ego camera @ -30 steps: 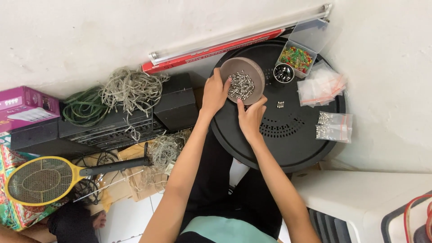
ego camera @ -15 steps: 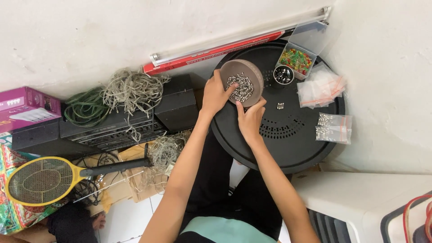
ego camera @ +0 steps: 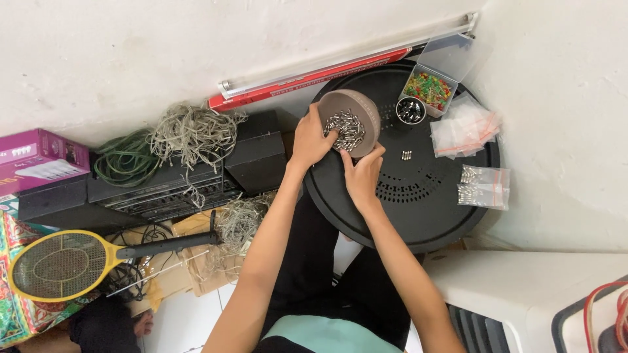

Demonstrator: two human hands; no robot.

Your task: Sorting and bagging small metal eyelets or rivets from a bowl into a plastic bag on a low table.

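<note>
Both hands are on the brown bowl (ego camera: 352, 121) of small metal pins (ego camera: 345, 129) at the black tray's (ego camera: 418, 216) back edge, left hand (ego camera: 313, 140) now dipping fingers in to pinch pins, right hand (ego camera: 362, 175) gripping the rim, steadier than a moment ago.

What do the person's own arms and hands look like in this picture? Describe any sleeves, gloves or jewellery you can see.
Both arms are bare from the bottom edge of the frame to the fingers: no sleeves show. The left hand and right hand wear no gloves, and no rings, watch or bracelets are visible. The only clothing in view is a pale green top and dark trousers.
</note>
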